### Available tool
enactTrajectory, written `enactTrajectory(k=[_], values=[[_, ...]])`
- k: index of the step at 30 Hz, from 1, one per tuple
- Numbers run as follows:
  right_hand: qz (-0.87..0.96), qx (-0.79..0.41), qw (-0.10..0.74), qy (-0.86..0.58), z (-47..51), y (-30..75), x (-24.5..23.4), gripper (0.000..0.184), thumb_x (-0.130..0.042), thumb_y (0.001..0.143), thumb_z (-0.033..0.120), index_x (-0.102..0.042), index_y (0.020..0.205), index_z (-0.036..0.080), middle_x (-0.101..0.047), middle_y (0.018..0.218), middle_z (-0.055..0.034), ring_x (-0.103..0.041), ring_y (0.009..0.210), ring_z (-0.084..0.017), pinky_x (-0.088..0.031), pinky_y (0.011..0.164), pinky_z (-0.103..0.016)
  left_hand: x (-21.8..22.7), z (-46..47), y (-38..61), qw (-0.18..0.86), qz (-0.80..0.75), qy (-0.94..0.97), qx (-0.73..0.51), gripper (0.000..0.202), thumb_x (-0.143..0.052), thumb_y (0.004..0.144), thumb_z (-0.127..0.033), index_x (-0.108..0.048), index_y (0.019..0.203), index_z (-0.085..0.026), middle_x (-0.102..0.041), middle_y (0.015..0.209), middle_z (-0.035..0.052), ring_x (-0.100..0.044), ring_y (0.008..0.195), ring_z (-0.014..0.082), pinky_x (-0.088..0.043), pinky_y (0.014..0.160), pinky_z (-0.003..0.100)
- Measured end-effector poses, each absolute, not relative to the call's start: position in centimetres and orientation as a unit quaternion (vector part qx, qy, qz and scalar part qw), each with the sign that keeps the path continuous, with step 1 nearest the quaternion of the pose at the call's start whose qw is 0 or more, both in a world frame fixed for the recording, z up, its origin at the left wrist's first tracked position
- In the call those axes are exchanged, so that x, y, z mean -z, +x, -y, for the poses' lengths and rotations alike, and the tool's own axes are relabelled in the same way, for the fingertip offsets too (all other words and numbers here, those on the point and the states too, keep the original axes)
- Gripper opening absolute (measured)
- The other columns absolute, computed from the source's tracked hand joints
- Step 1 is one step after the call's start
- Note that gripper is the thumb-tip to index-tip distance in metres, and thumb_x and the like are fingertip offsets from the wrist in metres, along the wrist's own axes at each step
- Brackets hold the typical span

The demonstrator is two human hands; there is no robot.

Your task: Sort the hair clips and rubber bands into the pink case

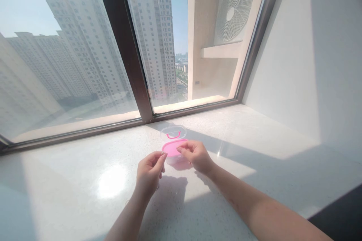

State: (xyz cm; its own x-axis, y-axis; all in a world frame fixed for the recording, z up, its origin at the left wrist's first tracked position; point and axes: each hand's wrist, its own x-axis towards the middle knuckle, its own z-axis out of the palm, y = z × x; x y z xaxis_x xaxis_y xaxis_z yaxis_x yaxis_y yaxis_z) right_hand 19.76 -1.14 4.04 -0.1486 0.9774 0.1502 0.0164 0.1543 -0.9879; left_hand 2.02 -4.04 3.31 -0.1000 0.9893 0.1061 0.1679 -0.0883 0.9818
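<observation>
1. The sill point(254, 150) is a wide, white, speckled slab. Its far edge meets the window frame point(135, 83), and its right edge meets a plain wall point(311, 64).
2. At the lower right the sill ends at a dark corner point(342, 211), well apart from both hands.
3. Bare sill lies open to the left, to the right and in front of the hands. Sun patches and shadow cross it.
4. One tub point(171, 148), clear and filled with pink, stands mid-sill, near the frame's upright post.
5. One clear lid point(173, 133) with a pink handle lies just behind the tub, between it and the frame. Whether they touch I cannot tell.
6. The left hand point(149, 172) hovers just left of the tub, thumb and forefinger pressed together. Whether anything is between them I cannot tell.
7. The right hand point(197, 156) is at the tub's right rim, its fingertips pinched together over the pink edge. Whether they touch the pink I cannot tell.
8. Count: two hands, one tub, one lid, two panes and one fan unit point(234, 9) outside.
</observation>
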Motion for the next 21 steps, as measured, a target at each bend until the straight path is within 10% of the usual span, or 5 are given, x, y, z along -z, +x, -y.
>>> enactTrajectory(k=[21], values=[[0.578,-0.498,0.479,-0.434,1.4,19.8,-3.7,0.027,-0.065,0.076,0.036,-0.072,0.077,0.009,-0.045,0.044,0.0039,-0.04,0.041,-0.008,-0.031,0.038,-0.02,-4.6,4.9,2.3,0.381,-0.547,0.517,-0.537,0.027,-0.067,0.076,-0.04,-0.068,0.078,-0.013,-0.051,0.043,-0.0043,-0.041,0.038,0.0071,-0.03,0.039,0.017]])
